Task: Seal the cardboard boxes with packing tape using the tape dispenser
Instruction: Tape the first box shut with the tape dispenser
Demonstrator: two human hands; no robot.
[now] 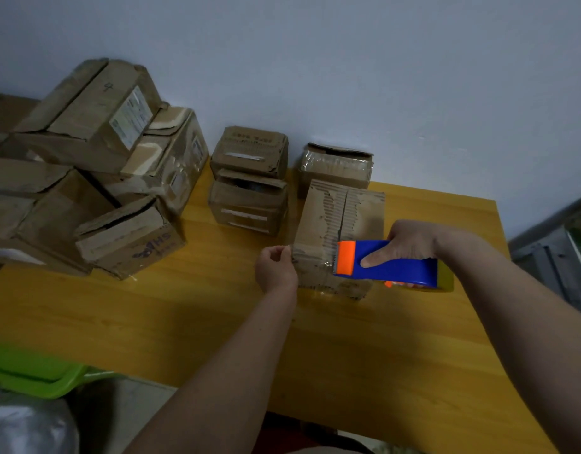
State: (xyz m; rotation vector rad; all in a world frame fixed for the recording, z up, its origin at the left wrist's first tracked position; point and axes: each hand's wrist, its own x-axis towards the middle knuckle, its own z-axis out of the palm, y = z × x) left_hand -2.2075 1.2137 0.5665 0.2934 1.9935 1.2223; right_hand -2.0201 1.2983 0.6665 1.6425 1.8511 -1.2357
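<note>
The box (335,231) in hand stands on the yellow table (184,309) near its far right corner, its torn top face showing bare corrugation along the middle seam. The left hand (275,269) sits at the box's near left edge, fingers curled, thumb and fingertips pinching at the cardboard corner or perhaps a tape end there; which one is too small to tell. That grip likely steadies the box so it does not slide when tape is drawn across it.

The right hand (410,245) wraps the blue dispenser (387,259) from above, fingers curled over the body and the thumb pressed flat along its near side. The orange blade end points left and lies against the near part of the box top, so the toothed edge meets the cardboard; a clear strip seems to lie on the near face below it. Holding the tool low and level this way suits pulling tape along the surface, or tearing it off, though I cannot say which.

Other boxes wait away from the work: two stacked (250,178) by the far edge, one more (336,167) just behind the worked box against the wall (348,60), and a jumbled pile (96,165) at the far left corner. A green bin (30,371) shows off the near left edge.
</note>
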